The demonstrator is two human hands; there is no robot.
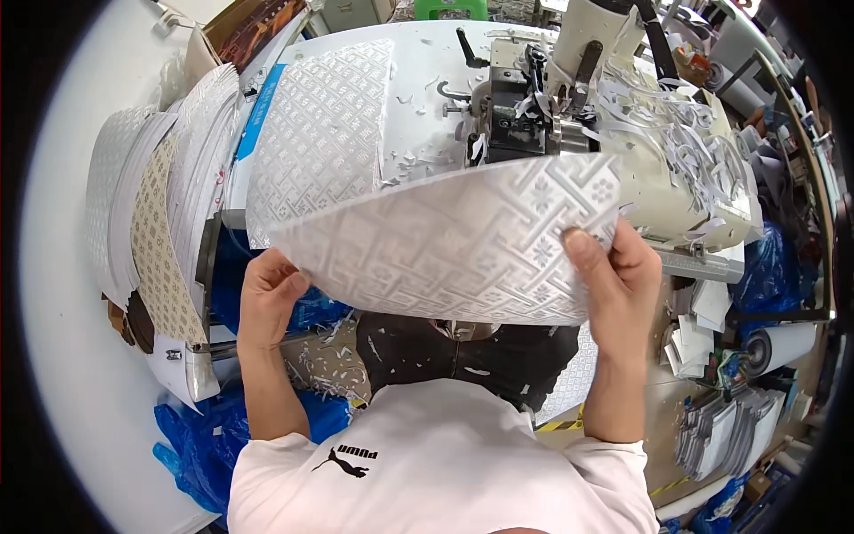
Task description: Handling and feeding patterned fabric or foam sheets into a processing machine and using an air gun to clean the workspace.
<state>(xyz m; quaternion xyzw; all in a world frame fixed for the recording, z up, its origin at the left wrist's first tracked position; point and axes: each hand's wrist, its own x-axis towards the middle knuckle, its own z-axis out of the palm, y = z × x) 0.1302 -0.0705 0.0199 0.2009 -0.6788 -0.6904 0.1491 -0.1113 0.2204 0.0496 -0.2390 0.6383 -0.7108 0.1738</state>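
Between both hands I hold up a large white sheet with an embossed grey lattice and flower pattern (454,249), slightly bowed, above my lap. My left hand (269,294) pinches its left corner between thumb and fingers. At the right end my right hand (621,280) grips the edge, thumb on the face and fingers behind. Just beyond the sheet stands a machine with a black metal head (520,111), its lower part hidden by the sheet. A stack of similar patterned sheets (325,125) lies on the white table left of the machine.
Curled white trimmings (676,133) heap on the machine's cream body at right. Many patterned sheets (200,169) stand bent against the left wall, above blue plastic bags (200,445). Stacked pale sheets (729,432) and a roll (778,349) sit on the right. Scraps litter the floor (334,365).
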